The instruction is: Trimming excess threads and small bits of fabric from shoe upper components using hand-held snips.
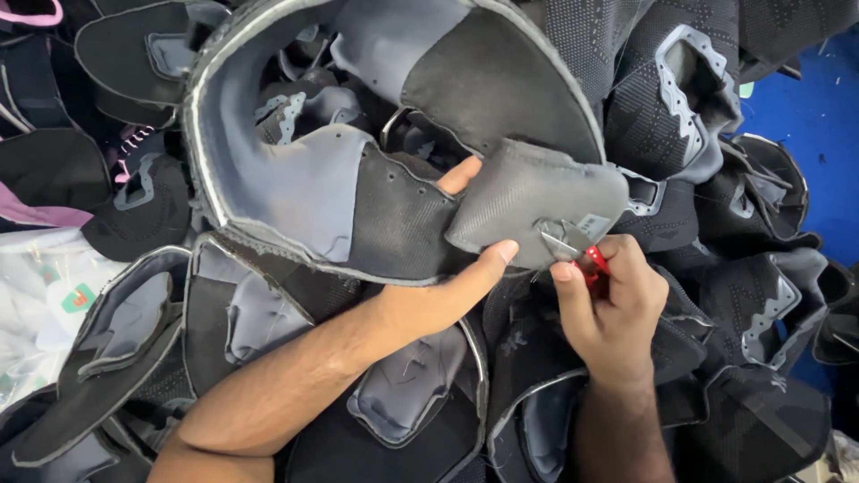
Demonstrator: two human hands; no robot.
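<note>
Two bare hands work above a crowded heap of black shoe uppers (pixel 734 295). Left hand (pixel 438 291) pinches a grey-lined black shoe upper (pixel 358 192) by its tongue (pixel 528 201), thumb on top. Right hand (pixel 613 309) squeezes red thread snips (pixel 582 255) at the tongue's edge. Blue surface (pixel 819 143) shows at right; a clear plastic bag (pixel 40 304) lies at left.

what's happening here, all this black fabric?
A person is working over a heap of black and grey shoe uppers. The left hand holds one shoe upper up by its tongue flap, thumb on the flap's underside, fingers behind. The right hand grips small red-handled snips, with the blades at the flap's lower edge beside a small label. At the left edge lies a clear plastic bag, and a blue surface shows at the right.
</note>
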